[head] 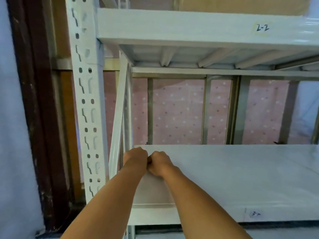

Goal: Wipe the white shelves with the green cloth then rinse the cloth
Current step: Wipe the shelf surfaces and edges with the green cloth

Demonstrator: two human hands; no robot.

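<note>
While both fists sit pressed together at the far left corner of the shelf [241, 178], no green shows anywhere: the cloth is hidden, and my guess is it is bunched under or inside the hands. The left hand [135, 157] is curled shut, knuckles up, close to the slanted brace [119, 118]; the right hand [160, 163] is curled shut too, touching the left at the thumbs. What either one grips cannot be told from here.

To wipe this level well, I would flatten the cloth under 1 palm instead of keeping it balled, start in that back corner where dust collects against the brace and the post [86, 109], then pull in long overlapping passes toward the right end, working from the rear edge to the front lip. The second hand could steady against the frame.

The shelf's long axis runs left to right across the view, with its short side running away toward the dotted pink backing [177, 111]. The upper shelf [189, 26], marked 2-2, lies parallel above. Which way the cloth itself lies or points cannot be judged, since none of it shows.
</note>
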